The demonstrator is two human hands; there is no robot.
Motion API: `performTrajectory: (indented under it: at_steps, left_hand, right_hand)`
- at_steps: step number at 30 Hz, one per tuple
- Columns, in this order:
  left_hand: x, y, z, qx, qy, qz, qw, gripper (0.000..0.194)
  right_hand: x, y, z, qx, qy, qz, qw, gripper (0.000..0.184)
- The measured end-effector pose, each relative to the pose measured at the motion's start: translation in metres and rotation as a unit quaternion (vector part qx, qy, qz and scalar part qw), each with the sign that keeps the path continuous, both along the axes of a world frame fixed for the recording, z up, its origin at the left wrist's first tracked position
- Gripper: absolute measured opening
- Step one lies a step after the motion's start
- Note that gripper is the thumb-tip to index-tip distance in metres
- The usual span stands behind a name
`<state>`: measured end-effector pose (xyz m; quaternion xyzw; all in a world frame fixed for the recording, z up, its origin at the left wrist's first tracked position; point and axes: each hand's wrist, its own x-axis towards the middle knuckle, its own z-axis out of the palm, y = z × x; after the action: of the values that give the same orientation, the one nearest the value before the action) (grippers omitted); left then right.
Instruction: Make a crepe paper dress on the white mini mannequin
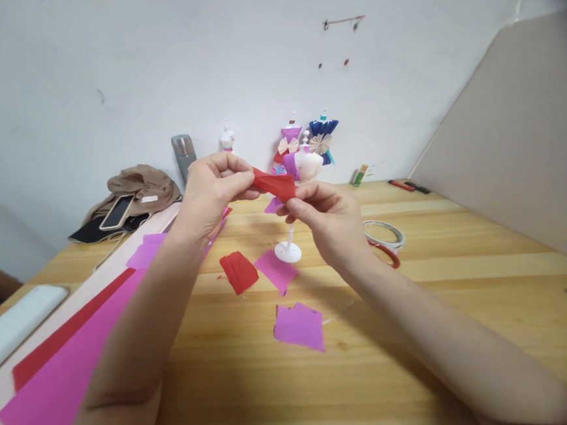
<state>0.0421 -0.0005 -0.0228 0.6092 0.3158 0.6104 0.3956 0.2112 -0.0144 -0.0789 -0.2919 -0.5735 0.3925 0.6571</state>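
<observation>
On the surface [398, 360], a white mannequin [312, 167] is standing; nearer, left hand [216, 190] and right hand [329, 219] are clamping their grip on opposite ends of a raised red cloth [276, 184]. They're seemingly folding it, next needing steady tension.

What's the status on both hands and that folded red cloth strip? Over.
Left hand and right hand: pinching opposite ends of the folded red cloth strip. Strip: held above wooden table. Small white-and-purple dress form behind; nothing visibly blocking.
</observation>
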Motion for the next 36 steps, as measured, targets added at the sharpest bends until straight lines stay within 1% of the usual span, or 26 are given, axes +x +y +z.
performTrajectory:
  at_steps: [6, 11, 16, 21, 23, 25, 27, 29, 31, 33, 36]
  left_hand:
    - [0.003, -0.002, 0.000, 0.002, 0.000, 0.007, 1.000, 0.012]
    - [0.004, -0.001, -0.001, 0.014, 0.014, 0.028, 0.999, 0.016]
    - [0.000, 0.002, -0.003, 0.039, 0.026, 0.003, 0.999, 0.012]
    - [-0.008, 0.002, 0.000, 0.044, 0.041, -0.017, 0.998, 0.024]
    - [-0.010, -0.001, 0.003, 0.057, 0.042, -0.037, 0.997, 0.023]
    - [-0.012, -0.005, 0.005, 0.051, 0.055, -0.048, 0.996, 0.021]
    - [-0.012, -0.011, 0.008, 0.037, 0.088, -0.054, 0.994, 0.021]
    - [-0.010, -0.016, 0.009, 0.030, 0.130, -0.065, 0.989, 0.023]
    - [-0.009, -0.019, 0.009, 0.036, 0.160, -0.083, 0.983, 0.025]
    - [-0.008, -0.021, 0.010, 0.042, 0.175, -0.090, 0.980, 0.026]
    - [-0.007, -0.023, 0.011, 0.048, 0.190, -0.081, 0.977, 0.027]
  right_hand:
    - [0.001, 0.000, 0.001, -0.048, 0.052, 0.030, 0.997, 0.017]
    - [0.000, -0.001, 0.002, -0.057, 0.063, 0.031, 0.996, 0.023]
    - [-0.001, -0.002, 0.002, -0.066, 0.073, 0.031, 0.995, 0.030]
    - [-0.001, -0.004, 0.002, -0.070, 0.059, 0.039, 0.995, 0.039]
    - [-0.002, -0.005, 0.001, -0.068, 0.032, 0.061, 0.995, 0.045]
    - [-0.003, -0.005, 0.000, -0.059, 0.008, 0.083, 0.995, 0.059]
    - [-0.004, -0.006, -0.001, -0.045, -0.002, 0.091, 0.995, 0.074]
    - [-0.005, -0.007, -0.002, -0.034, -0.001, 0.085, 0.996, 0.084]
    - [-0.005, -0.009, -0.001, -0.033, -0.003, 0.080, 0.996, 0.088]
    - [-0.004, -0.012, 0.001, -0.040, -0.002, 0.081, 0.996, 0.088]
    - [-0.004, -0.016, 0.005, -0.075, 0.021, 0.110, 0.991, 0.086]
